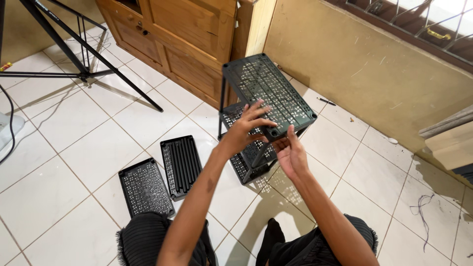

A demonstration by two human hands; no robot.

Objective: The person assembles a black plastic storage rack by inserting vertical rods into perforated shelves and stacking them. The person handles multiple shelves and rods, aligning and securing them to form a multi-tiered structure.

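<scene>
From the head view, I have my left hand (249,125) spread flat on the near corner of the top shelf (268,91) of the black plastic rack (246,157), while my right hand (290,155) pinches what looks like the corner post beneath it. I judge this as seating a corner; next comes a straight downward press. Two spare shelf panels (162,175) lie left of my arm. The wall stands close beyond the rack, with open tile to my right.
</scene>
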